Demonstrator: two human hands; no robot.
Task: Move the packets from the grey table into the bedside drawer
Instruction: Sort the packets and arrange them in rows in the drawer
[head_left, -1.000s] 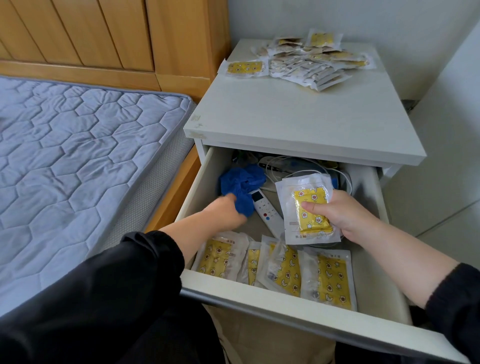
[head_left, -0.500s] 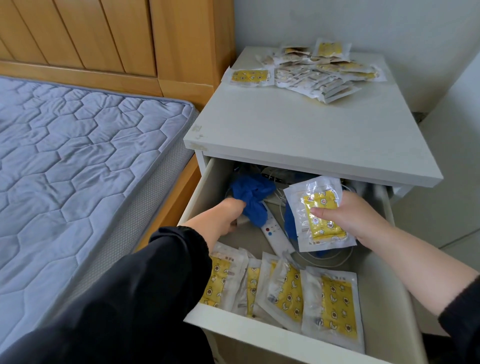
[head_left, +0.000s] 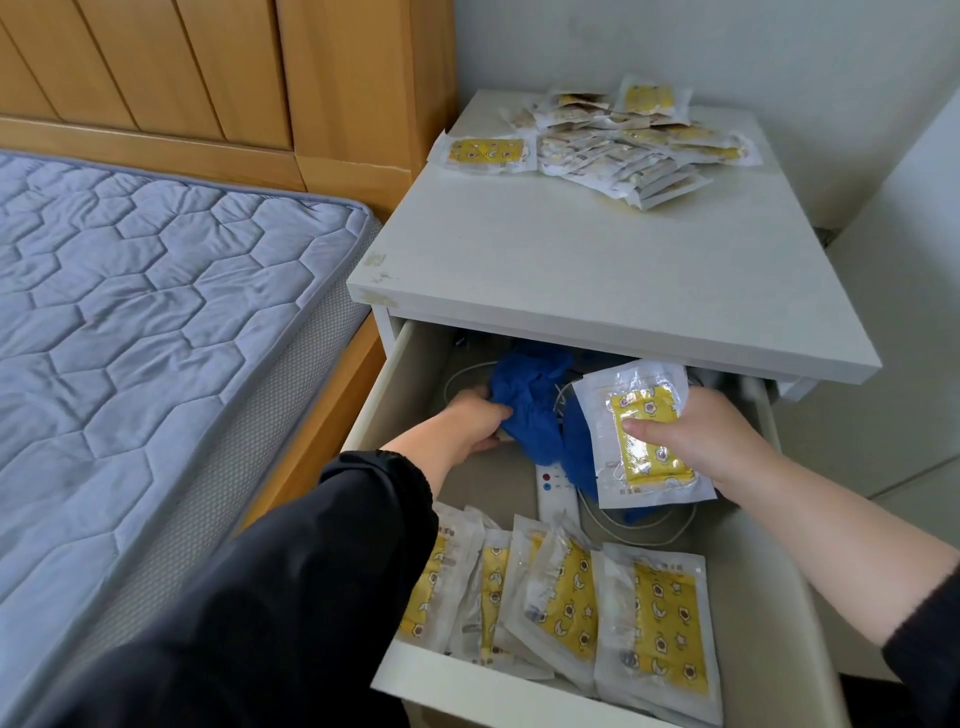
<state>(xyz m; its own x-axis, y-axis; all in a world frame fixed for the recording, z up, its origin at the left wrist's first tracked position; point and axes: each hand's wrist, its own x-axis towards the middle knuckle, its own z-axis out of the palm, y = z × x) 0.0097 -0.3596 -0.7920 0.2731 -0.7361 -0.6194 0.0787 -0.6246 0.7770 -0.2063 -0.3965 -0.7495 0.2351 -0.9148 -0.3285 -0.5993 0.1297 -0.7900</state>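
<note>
A pale wall (head_left: 727, 41) and a wooden headboard (head_left: 208, 67) back a corner where a grey table (head_left: 571, 270) stands beside a quilted mattress (head_left: 156, 312). The table's drawer (head_left: 384, 384) is pulled out, and both hands are inside it.

The right hand (head_left: 711, 436) pinches one packet (head_left: 644, 431), thumb on its yellow face and fingers curled behind it, and holds it tilted above the drawer floor. Just left of this grip lies a crumpled blue cloth (head_left: 530, 395). Below the held packet, a white remote (head_left: 556, 488) and a loop of white cable (head_left: 639, 530) lie on the drawer floor. Nearer the person than the grip, a row of packets (head_left: 649, 623) leans overlapping against the drawer's front wall.

The left hand (head_left: 467, 423), reaching out of a black sleeve (head_left: 311, 571), is on the far side of the cloth from the right hand. Its fingers are curled against the cloth's left edge and touch it. The fingertips are hidden, so I cannot tell whether it has hold of the cloth.

Well beyond both hands, at the back of the tabletop, a loose pile (head_left: 623, 145) of more packets lies against the wall side. One separate packet (head_left: 485, 153) lies flat just left of the pile, near the headboard edge.
</note>
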